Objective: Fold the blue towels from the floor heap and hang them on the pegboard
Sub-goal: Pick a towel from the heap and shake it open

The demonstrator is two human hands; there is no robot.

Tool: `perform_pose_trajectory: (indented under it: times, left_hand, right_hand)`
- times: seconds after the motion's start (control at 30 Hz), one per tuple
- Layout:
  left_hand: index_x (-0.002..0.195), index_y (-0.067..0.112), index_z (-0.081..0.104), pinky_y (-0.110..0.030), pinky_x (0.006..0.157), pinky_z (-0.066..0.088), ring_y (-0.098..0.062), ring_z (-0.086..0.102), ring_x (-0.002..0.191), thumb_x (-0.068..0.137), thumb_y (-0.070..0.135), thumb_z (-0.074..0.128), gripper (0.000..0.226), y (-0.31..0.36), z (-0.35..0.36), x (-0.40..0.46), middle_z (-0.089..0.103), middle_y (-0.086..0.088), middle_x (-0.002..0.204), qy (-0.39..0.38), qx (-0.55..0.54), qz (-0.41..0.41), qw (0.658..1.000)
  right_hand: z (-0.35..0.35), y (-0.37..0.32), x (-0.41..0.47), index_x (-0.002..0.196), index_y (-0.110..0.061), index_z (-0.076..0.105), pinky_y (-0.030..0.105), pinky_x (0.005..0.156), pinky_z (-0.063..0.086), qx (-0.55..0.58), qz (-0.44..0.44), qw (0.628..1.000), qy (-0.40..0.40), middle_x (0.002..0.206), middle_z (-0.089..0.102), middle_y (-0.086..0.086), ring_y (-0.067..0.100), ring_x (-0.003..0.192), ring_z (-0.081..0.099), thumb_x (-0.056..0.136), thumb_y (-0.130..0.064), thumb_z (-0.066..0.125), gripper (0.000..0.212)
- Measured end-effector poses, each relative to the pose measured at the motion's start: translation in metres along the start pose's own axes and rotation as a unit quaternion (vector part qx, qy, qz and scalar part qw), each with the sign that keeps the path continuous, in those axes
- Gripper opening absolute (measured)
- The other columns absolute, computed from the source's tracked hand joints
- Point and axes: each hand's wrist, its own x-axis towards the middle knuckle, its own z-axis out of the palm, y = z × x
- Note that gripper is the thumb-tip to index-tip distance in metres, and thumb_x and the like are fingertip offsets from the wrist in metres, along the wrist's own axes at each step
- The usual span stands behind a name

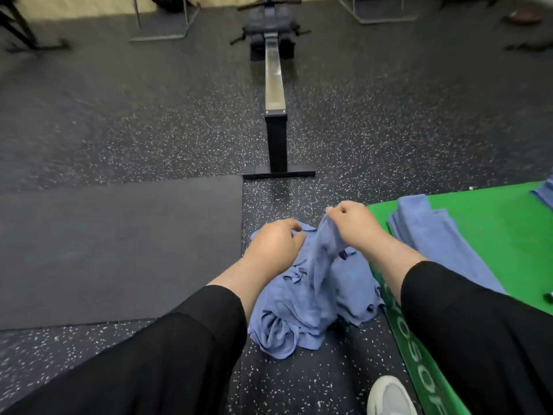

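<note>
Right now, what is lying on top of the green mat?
On the green mat, folded blue towels lie in a stack, and another blue cloth is at the right edge. The person's right sleeve hides the nearer part.

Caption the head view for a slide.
Both hands, left hand and right hand, lift a blue towel from the floor heap beside folded towels.

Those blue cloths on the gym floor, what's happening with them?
A person is sorting a crumpled heap of blue towels on the speckled floor. The right hand pinches one towel and lifts a corner of it up out of the heap, while the left hand grips the cloth beside it. A stack of folded towels already lies on the green mat to the right. No pegboard is in view, so nothing can be seen hung.
</note>
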Motion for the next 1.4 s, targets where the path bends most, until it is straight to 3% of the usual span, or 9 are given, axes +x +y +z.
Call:
perform_pose_trajectory:
  times: [0.23,0.33,0.53,0.8,0.9,1.03,1.17,1.23,1.4]
  left_hand:
    - [0.127,0.03,0.061,-0.029,0.091,0.05,-0.012,0.063,0.103,0.098,0.022,0.055,0.03,0.063,-0.09,-0.081,0.069,0.01,0.108,0.177,-0.246,0.077,0.95]
    - [0.123,0.04,0.058,-0.024,0.092,0.05,-0.002,0.063,0.101,0.096,0.016,0.056,0.036,0.069,-0.106,-0.113,0.068,0.018,0.105,0.177,-0.284,0.122,0.934]
    - [0.148,0.038,0.042,-0.032,0.105,0.046,-0.004,0.057,0.123,0.091,0.044,0.069,0.064,0.058,-0.087,-0.122,0.061,0.017,0.135,0.088,-0.121,0.137,0.979]
    - [0.122,0.034,0.065,-0.032,0.091,0.051,-0.008,0.064,0.101,0.089,0.043,0.07,0.035,0.052,-0.093,-0.097,0.069,0.017,0.111,0.085,-0.093,0.113,0.986]
    - [0.095,0.022,0.065,-0.035,0.072,0.047,-0.021,0.06,0.081,0.099,0.036,0.056,0.018,0.051,-0.089,-0.092,0.064,0.007,0.079,0.108,-0.092,0.102,0.985]
    - [0.078,0.009,0.05,-0.04,0.067,0.044,-0.028,0.05,0.073,0.102,0.027,0.047,0.03,0.054,-0.09,-0.09,0.054,-0.007,0.07,0.137,-0.169,0.082,0.973]
    - [0.076,0.008,0.046,-0.047,0.078,0.055,-0.033,0.058,0.077,0.097,0.03,0.045,0.031,0.048,-0.095,-0.084,0.056,-0.012,0.074,0.164,-0.272,0.057,0.947]
    - [0.078,0.006,0.043,-0.035,0.07,0.047,-0.024,0.048,0.065,0.099,0.032,0.046,0.034,0.046,-0.096,-0.084,0.049,-0.008,0.07,0.153,-0.301,0.043,0.94]
    - [0.066,0.02,0.046,-0.031,0.058,0.029,-0.01,0.035,0.056,0.102,0.029,0.05,0.037,0.05,-0.098,-0.089,0.04,0.014,0.054,0.126,-0.294,0.048,0.946]
  right_hand:
    - [-0.098,-0.126,-0.08,0.062,-0.018,0.054,0.035,0.058,0.03,0.22,-0.122,0.965,0.076,0.057,0.04,-0.006,0.017,0.059,0.037,0.087,-0.049,0.063,0.04]
    - [-0.106,-0.135,-0.114,0.071,-0.018,0.062,0.027,0.052,0.044,0.296,-0.103,0.949,0.043,0.062,0.057,-0.004,0.014,0.052,0.054,0.096,-0.035,0.064,0.03]
    - [-0.089,-0.133,-0.141,0.088,-0.013,0.065,0.022,0.054,0.054,0.376,-0.051,0.925,-0.024,0.078,0.075,0.007,0.014,0.063,0.071,0.1,-0.013,0.059,0.013]
    - [-0.084,-0.13,-0.12,0.103,-0.01,0.062,0.02,0.056,0.055,0.478,0.015,0.876,-0.059,0.08,0.075,0.006,0.011,0.063,0.071,0.1,-0.012,0.058,0.005]
    - [-0.083,-0.13,-0.115,0.097,-0.011,0.062,0.019,0.059,0.057,0.507,0.025,0.858,-0.08,0.077,0.076,0.004,0.009,0.063,0.071,0.1,-0.011,0.057,0.006]
    - [-0.082,-0.128,-0.11,0.091,-0.011,0.064,0.022,0.06,0.058,0.447,0.021,0.89,-0.085,0.079,0.073,0.007,0.012,0.062,0.067,0.098,-0.014,0.061,0.008]
    - [-0.08,-0.116,-0.101,0.087,-0.013,0.065,0.039,0.062,0.06,0.241,-0.031,0.97,0.033,0.077,0.067,0.008,0.016,0.056,0.061,0.092,-0.021,0.071,0.011]
    - [-0.079,-0.113,-0.1,0.097,-0.026,0.067,0.044,0.076,0.06,0.132,-0.099,0.984,0.062,0.087,0.069,-0.005,0.015,0.071,0.065,0.09,-0.025,0.072,0.009]
    - [-0.077,-0.112,-0.114,0.137,-0.042,0.049,0.023,0.1,0.043,0.029,-0.206,0.973,-0.103,0.132,0.059,-0.025,-0.012,0.122,0.051,0.086,-0.025,0.073,0.059]
